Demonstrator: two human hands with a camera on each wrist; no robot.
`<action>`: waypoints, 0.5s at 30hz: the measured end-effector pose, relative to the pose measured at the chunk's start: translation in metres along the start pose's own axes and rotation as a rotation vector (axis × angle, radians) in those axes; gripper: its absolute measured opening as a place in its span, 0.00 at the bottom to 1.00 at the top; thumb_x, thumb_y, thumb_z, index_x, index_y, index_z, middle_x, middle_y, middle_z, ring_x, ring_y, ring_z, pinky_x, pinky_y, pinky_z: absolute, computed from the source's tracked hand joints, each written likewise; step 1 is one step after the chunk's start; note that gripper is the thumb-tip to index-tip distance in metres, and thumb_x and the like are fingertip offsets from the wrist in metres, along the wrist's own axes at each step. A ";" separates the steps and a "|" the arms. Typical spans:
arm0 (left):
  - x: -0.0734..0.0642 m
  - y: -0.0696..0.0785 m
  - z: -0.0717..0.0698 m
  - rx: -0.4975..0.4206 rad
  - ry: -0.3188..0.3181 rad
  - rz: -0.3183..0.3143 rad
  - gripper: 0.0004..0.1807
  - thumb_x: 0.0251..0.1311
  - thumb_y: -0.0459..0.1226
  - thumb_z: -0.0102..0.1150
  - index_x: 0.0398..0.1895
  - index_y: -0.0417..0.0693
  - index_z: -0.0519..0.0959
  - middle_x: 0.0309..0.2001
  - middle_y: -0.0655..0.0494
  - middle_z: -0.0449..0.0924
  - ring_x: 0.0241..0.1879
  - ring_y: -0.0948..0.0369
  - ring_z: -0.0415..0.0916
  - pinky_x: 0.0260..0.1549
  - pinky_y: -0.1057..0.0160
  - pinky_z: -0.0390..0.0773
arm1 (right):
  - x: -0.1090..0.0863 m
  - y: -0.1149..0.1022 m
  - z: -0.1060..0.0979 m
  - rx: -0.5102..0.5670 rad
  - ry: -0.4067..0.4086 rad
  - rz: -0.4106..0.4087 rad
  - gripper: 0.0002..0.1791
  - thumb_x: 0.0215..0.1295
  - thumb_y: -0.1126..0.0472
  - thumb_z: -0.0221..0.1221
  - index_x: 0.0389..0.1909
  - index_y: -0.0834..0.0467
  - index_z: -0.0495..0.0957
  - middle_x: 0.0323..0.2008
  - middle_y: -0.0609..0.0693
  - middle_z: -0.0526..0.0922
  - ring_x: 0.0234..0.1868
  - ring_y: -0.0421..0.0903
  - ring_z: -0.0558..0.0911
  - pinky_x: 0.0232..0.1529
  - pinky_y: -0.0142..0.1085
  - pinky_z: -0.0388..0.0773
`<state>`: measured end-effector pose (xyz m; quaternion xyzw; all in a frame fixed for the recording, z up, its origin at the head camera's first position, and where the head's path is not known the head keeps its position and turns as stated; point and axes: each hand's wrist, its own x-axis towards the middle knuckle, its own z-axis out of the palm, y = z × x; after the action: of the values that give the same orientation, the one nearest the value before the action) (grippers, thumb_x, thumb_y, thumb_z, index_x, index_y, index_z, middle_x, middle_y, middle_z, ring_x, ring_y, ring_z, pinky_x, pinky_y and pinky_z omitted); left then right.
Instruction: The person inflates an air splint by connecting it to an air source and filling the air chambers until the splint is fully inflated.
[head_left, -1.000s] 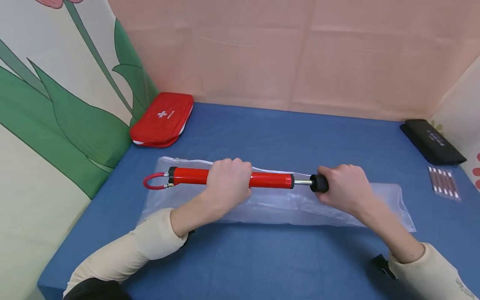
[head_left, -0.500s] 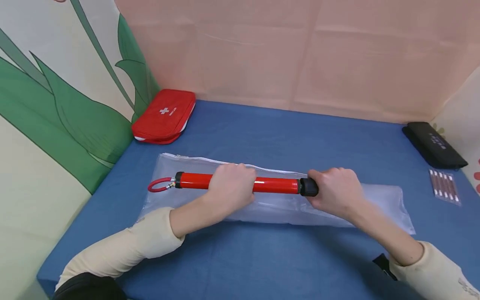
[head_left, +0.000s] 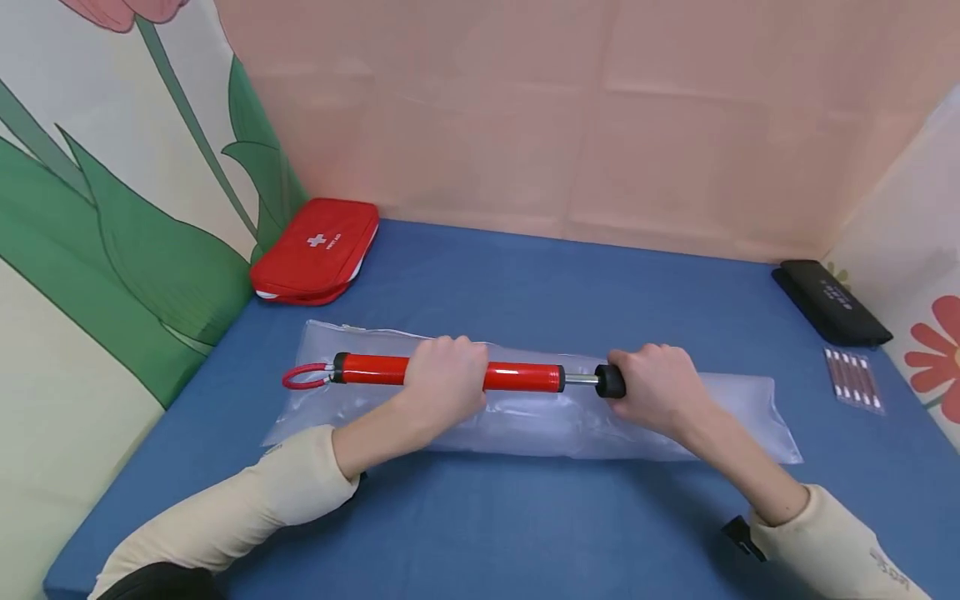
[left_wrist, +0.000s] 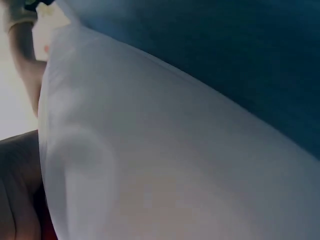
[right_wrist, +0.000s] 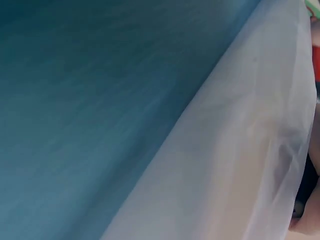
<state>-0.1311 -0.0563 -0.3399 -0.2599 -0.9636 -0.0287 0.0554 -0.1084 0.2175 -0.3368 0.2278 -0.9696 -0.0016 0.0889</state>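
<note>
A red hand pump (head_left: 525, 377) lies crosswise in the head view, over a clear plastic bag (head_left: 540, 425). My left hand (head_left: 447, 379) grips the middle of its red barrel. My right hand (head_left: 660, 385) holds the black handle (head_left: 611, 381) at the right end, and a short length of silver rod (head_left: 581, 379) shows between barrel and handle. From the left end loops a short red hose (head_left: 303, 377). In the left wrist view the bag (left_wrist: 150, 135) fills much of the picture, with part of the left hand (left_wrist: 17, 185) at the edge.
On the blue table (head_left: 510, 525), a red first aid pouch (head_left: 318, 250) sits at the back left. At the right are a black case (head_left: 832, 302) and a small clear packet (head_left: 853, 379) of several swab-like sticks. A pink wall covering (head_left: 525, 117) rises behind.
Half a second ago the handle was pushed right against the barrel; now it is drawn out with the rod showing, as a second ago. The head view has shifted slightly.
</note>
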 end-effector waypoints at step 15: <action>-0.003 0.003 0.000 0.011 -0.008 0.061 0.13 0.39 0.44 0.75 0.26 0.48 0.83 0.17 0.57 0.73 0.15 0.62 0.69 0.19 0.64 0.77 | 0.004 -0.011 0.004 0.017 0.012 -0.044 0.12 0.44 0.60 0.69 0.22 0.55 0.73 0.12 0.43 0.66 0.13 0.42 0.65 0.14 0.36 0.63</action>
<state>-0.1270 -0.0555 -0.3407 -0.2891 -0.9556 -0.0204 0.0536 -0.1075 0.2054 -0.3407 0.2500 -0.9638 0.0060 0.0926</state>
